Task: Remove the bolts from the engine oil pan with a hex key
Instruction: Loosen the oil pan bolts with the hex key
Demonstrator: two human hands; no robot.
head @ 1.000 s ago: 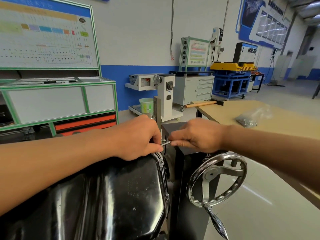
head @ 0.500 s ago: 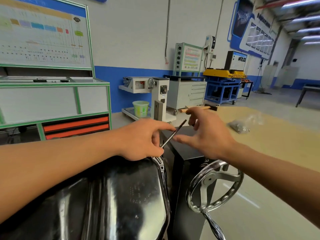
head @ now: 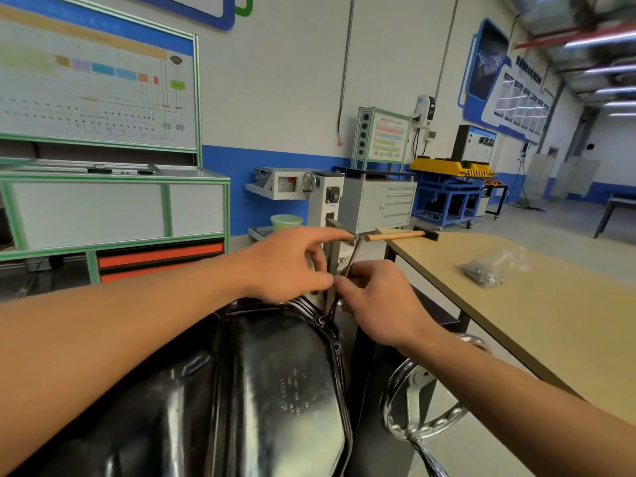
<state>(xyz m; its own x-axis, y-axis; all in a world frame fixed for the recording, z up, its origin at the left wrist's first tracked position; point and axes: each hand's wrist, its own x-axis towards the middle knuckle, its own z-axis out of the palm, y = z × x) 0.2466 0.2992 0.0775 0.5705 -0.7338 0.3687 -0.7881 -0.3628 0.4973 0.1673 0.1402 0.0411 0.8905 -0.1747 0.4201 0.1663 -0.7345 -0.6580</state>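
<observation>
While left grip (head: 289, 266) and right grip (head: 382, 304) pinch one hex key (head: 351, 258), it meets one oil pan (head: 275, 373).

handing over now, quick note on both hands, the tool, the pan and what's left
Left hand: index fingertip on top of the hex key, thumb by its shaft.
Right hand: pinches the shaft lower down.
Key stands nearly upright at the far flange corner of the oil pan.
Done: unclear from here.
Left: the one under the key, plus two bolts that seem in place along the right flange.
</observation>
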